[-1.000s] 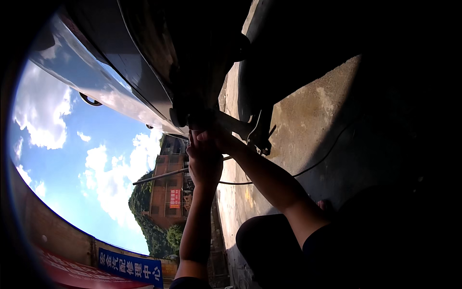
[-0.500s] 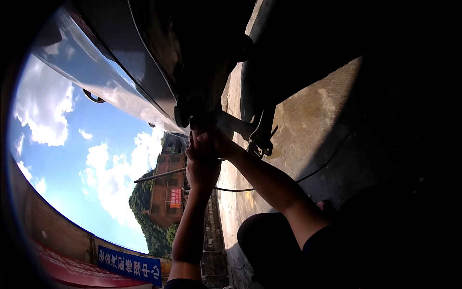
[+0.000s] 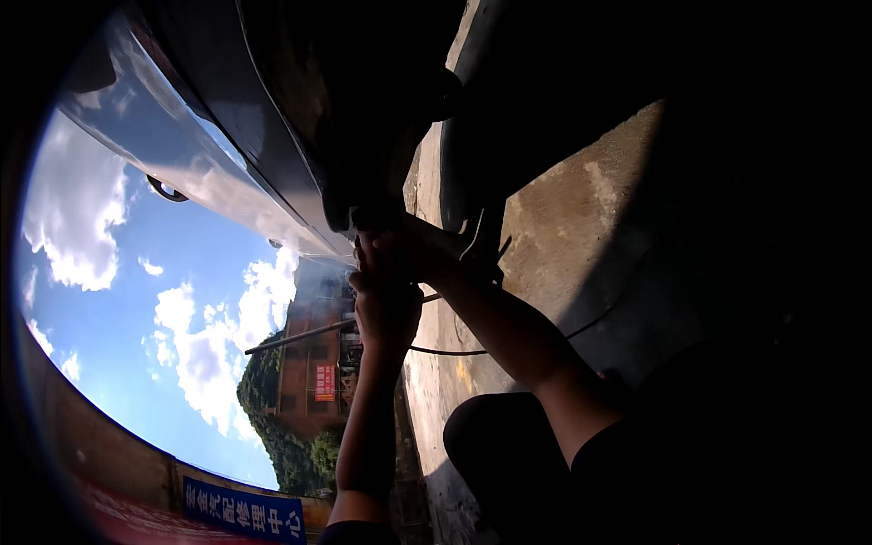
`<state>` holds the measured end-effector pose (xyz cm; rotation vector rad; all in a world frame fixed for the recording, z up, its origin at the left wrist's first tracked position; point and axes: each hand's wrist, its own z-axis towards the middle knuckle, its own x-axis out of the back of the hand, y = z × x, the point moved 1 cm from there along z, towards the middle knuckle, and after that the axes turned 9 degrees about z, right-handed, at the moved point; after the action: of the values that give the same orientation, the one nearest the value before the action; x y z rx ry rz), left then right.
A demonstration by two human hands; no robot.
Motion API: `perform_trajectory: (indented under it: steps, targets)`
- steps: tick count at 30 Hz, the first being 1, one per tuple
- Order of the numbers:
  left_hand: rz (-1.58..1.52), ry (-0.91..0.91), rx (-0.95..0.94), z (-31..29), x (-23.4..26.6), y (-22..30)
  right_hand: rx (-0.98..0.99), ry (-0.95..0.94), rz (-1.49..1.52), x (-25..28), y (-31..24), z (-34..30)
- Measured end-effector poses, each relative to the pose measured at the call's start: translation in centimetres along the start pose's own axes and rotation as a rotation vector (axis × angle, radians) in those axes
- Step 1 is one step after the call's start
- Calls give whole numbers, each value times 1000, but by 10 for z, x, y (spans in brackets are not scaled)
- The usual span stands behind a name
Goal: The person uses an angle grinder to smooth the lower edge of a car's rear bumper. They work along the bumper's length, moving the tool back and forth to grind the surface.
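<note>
Both your hands are up at the car's lower edge, mid-view, touching each other: left hand nearer the lower edge of the view, right hand just above and to its right. Left fingers look curled, thumb side toward the sky. Right fingers mostly lost in shadow. Both are at a dark stubby part by the corner of the body panel; too dark to tell how tightly either hand is closed, or exactly what it grips.

Long thin rod crosses at a slant behind your left hand: one end out against the sky, a short length showing again on the right. Can't tell if the left palm touches it. Black hose or cable comes out by your left wrist, passes behind your right forearm and curves off over the ground into shade. Grey bar sits just beyond your right hand, running toward a dark metal bracket; detail there is poor.

Panel is pale and glossy, mirrors cloud, has a dark loop-shaped piece on its edge. Whole scene lies sideways: sky left, ground right. Concrete is part sunlit, part deep shadow. Your dark-clad knee is lower centre. Background: brick building with a small red sign, trees, blue signboard lower left.
</note>
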<state>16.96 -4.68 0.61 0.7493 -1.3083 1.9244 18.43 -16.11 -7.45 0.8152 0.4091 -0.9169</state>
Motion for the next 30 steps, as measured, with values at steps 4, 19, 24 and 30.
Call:
perform_trajectory:
  steps: [4, 19, 24, 30]
  targets:
    - [-76, -20, 49, -5, -21, -1, -41, 26, 36, 8, -6, -5]
    - [-196, 13, 10, -9, -4, 31, -37, 26, 42, -12, -41, -3]
    - [-142, 126, -103, -8, -14, 19, -62, 22, 67, -20, -41, -3]
    - [-173, 39, -65, -5, 9, 59, -52, 27, 38, -26, -75, 1]
